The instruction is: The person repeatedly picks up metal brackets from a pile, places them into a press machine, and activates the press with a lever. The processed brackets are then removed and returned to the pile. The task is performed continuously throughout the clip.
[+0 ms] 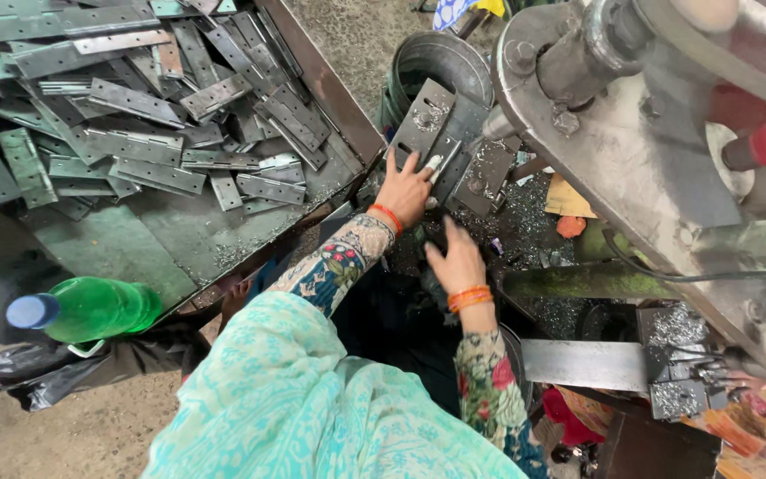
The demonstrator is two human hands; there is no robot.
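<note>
Left hand: left hand (403, 189) lies palm down, fingers spread and nearly flat, on the grey metal plate (425, 124) of the jig; it presses rather than grips, nothing enclosed.
Left wrist: orange bangle (386, 215) over a flower-print sleeve (339, 262).
Right hand: right hand (456, 259) sits at 5 o'clock from the left one, near it but apart, fingers curled downward into the dark gap below the jig; whether it has hold of anything cannot be told.
Right wrist: stacked orange bangles (470, 298).
Metal plate: tilted, with punched holes, at 12 o'clock from the left hand, touching its fingertips.
Jig blocks: more grey steel blocks (480, 177) just beside the plate at 3 o'clock, one with a round bolt head.
Machine: large grey press body (631, 168) at 2 o'clock from the hands, with a red-taped handle (760, 146) at its far right.
Swarf: bright metal shavings (534, 226) scattered at 3 o'clock from the right hand, under the machine.
Bucket: round metal bucket (441, 62) at 12 o'clock, behind the plate.
Desk: green-grey desk (135, 239) with raised rusty edge, at 9 o'clock from the hands.
Hinge stock: heap of flat grey hinges (144, 106) on the desk, at 10 o'clock, well apart from both hands.
Bottle: green plastic bottle (90, 309), blue cap, lying at 8 o'clock on a black bag (55, 368).
Clothing: pale turquoise printed cloth (303, 408) at 6 o'clock.
</note>
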